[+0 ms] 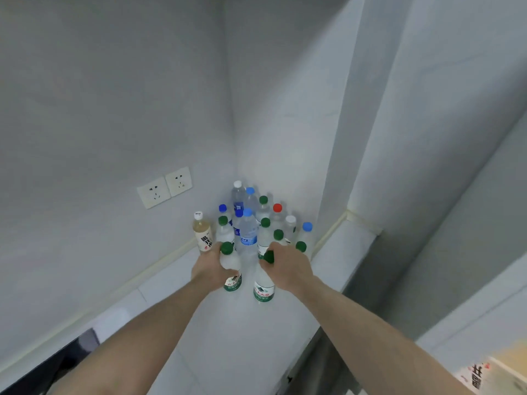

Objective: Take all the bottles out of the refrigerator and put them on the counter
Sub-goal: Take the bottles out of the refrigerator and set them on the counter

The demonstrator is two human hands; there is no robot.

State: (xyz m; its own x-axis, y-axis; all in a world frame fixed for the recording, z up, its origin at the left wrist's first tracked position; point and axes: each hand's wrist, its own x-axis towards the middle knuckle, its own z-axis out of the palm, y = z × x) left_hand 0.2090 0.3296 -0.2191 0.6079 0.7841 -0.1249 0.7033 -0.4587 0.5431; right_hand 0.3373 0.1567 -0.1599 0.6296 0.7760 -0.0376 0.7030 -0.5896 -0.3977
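2 green-labelled bottles (232, 269) in hands (209, 270)

Standing on the counter (228, 332): bottles, roughly fifteen, the packed back rows making the count uncertain. By cap: seven green (227, 247), five blue (247, 212), two white (237, 184), one red (277, 207). Showing on the wall: two sockets (164, 187).

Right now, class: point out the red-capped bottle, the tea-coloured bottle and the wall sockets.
red-capped bottle (277, 207), head view, on its cap.
tea-coloured bottle (202, 232), head view, on its body.
wall sockets (154, 193), head view, on the left plate.
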